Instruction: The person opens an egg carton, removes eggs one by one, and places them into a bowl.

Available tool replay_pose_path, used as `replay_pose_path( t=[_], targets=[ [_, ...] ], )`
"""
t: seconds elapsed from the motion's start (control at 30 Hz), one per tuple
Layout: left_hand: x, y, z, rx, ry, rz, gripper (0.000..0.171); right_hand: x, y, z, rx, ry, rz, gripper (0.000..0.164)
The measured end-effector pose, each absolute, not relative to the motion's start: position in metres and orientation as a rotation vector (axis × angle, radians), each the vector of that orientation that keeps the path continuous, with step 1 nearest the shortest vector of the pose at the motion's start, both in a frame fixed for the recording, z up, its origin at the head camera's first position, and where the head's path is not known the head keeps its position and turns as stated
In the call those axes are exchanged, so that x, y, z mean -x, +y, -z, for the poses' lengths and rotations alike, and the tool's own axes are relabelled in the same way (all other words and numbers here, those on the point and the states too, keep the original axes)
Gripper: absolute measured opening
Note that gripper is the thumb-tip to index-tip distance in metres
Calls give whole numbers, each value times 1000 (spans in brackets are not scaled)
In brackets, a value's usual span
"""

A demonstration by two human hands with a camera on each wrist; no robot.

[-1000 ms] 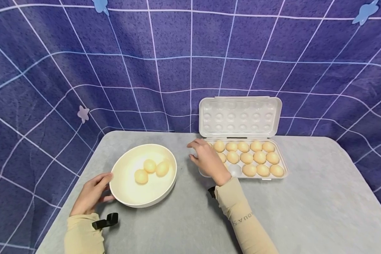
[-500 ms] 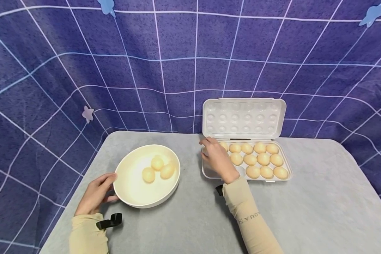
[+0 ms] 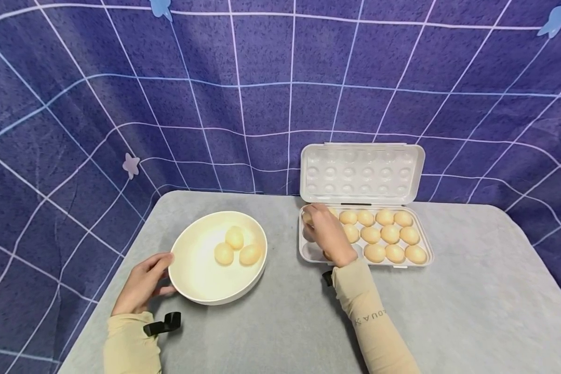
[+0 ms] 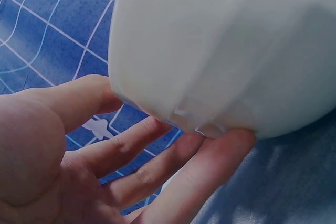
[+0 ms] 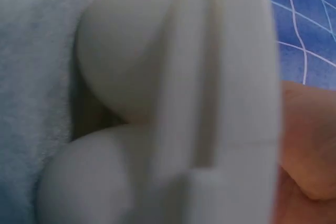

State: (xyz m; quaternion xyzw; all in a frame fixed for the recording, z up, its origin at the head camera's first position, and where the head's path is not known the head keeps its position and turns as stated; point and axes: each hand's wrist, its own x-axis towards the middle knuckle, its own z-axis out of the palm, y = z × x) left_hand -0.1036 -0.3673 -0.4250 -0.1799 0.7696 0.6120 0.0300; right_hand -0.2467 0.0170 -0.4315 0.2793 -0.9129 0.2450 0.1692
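Note:
A cream bowl [image 3: 196, 283] stands on the left of the table with three pale yellow eggs [image 3: 235, 238] inside. My left hand [image 3: 140, 283] grips its left side, thumb at the rim and fingers lower down; the left wrist view shows the fingertips against the bowl's outer wall [image 4: 210, 35]. To the right lies an open white egg carton [image 3: 428, 254] holding several eggs [image 3: 370, 235]. Over its left end, my right hand [image 3: 329, 231] has its fingers around an egg [image 3: 307, 218] in the back left corner. The hand hides part of that end.
The carton's dimpled lid [image 3: 362, 174] stands upright at the back, near the blue gridded cloth [image 3: 262, 104]. The right wrist view is mostly filled by the carton's rounded underside [image 5: 121, 51]. The grey tabletop [image 3: 280, 322] extends in front of both containers.
My right hand has moved right, from beside the carton's left edge to the egg in its back left corner. The left hand keeps its hold on the bowl. The view has shifted slightly.

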Motion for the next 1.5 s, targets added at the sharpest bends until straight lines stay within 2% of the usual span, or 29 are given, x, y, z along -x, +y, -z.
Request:
replay_pose_path(
  t=[0.23, 0.43, 0.93, 1.5],
  targets=[
    [102, -368, 426, 559, 2384, -1879, 62, 251, 18, 437, -762, -2603, -727, 19],
    [103, -368, 425, 555, 2384, -1878, 63, 253, 19, 439, -706, -2629, -692, 36],
    [104, -369, 426, 547, 2389, -1881, 62, 255, 21, 443, -696, -2626, -725, 31],
    [103, -368, 426, 550, 2404, -1866, 62, 249, 19, 427, -686, -2432, -936, 37]
  ],
)
